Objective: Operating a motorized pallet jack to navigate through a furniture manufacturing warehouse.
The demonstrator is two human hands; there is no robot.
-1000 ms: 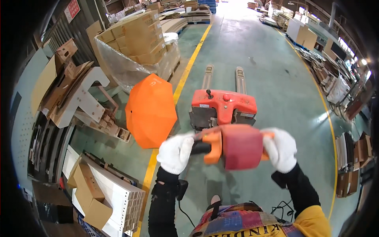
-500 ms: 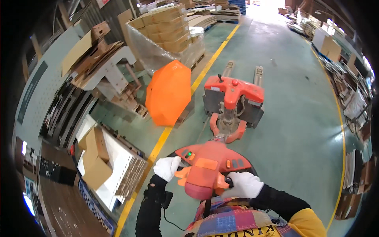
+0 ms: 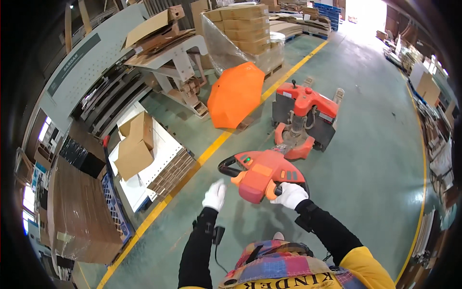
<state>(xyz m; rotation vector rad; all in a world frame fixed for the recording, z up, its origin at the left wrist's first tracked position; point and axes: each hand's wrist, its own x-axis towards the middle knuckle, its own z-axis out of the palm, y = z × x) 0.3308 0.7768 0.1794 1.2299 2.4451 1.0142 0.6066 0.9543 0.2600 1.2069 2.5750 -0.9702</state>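
A red electric pallet truck (image 3: 308, 102) stands ahead of me, its tiller head (image 3: 262, 169) tilted toward me with a small green light lit. My white-gloved right hand (image 3: 291, 195) is closed around the right grip of that tiller head. Off the left grip (image 3: 228, 166), my left hand (image 3: 215, 194) hangs in the air just left of the tiller head, holding nothing, its fingers stretched forward and slightly blurred. An open orange umbrella (image 3: 237, 96) rests beside the truck, over the yellow floor line (image 3: 211, 150). Part of the truck's forks (image 3: 340, 95) shows behind its body.
To the left lie stacked white panels (image 3: 169, 144) with an opened cardboard box (image 3: 136, 149) on top. Wrapped brown cardboard (image 3: 79, 202) stands nearer. Behind the umbrella is a plastic-wrapped pallet of cartons (image 3: 245, 31). Piled materials (image 3: 433, 130) line the right side beyond another yellow line.
My left hand has let go of the left grip and moved back from it. The view has shifted, so truck and umbrella sit farther right. My right hand stays on its grip.
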